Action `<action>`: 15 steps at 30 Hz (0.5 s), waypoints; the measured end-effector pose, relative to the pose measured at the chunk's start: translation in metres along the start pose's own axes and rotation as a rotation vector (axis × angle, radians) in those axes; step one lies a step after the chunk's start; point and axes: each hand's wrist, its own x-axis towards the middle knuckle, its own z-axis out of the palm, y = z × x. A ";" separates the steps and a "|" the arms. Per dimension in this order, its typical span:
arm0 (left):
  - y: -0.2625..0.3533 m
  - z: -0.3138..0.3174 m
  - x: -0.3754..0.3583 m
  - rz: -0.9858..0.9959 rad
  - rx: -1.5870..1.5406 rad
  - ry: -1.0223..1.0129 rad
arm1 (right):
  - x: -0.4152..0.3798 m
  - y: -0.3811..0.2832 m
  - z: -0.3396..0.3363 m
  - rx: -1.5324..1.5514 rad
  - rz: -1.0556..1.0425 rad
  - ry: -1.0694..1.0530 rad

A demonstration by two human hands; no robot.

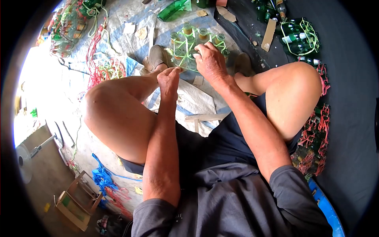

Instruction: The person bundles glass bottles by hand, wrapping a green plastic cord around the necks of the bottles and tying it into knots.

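A cluster of several clear glass bottles (187, 28) stands upright on the ground sheet between my feet. Light green plastic twine (182, 44) criss-crosses around their necks and ties them together. My left hand (169, 81) is closed in a pinch at the near left side of the cluster, on a strand of the twine. Over the near right bottles, my right hand (211, 61) has its fingers curled by a bottle neck; what its fingertips grip is hidden.
A green bottle (171, 10) lies beyond the cluster. Tied green bottles (298, 37) are at the right, and netted bottles (67, 33) at the upper left. Loose red and green twine (103, 71) lies left of my feet. A fan (25, 162) and a wooden frame (79, 199) stand lower left.
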 end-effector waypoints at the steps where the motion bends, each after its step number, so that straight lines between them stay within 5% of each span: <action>1: 0.001 -0.002 -0.001 -0.020 0.002 -0.013 | -0.002 -0.002 -0.002 0.025 0.009 -0.014; 15: 0.015 -0.011 -0.013 -0.125 0.078 0.046 | -0.034 0.000 0.004 0.143 0.242 -0.121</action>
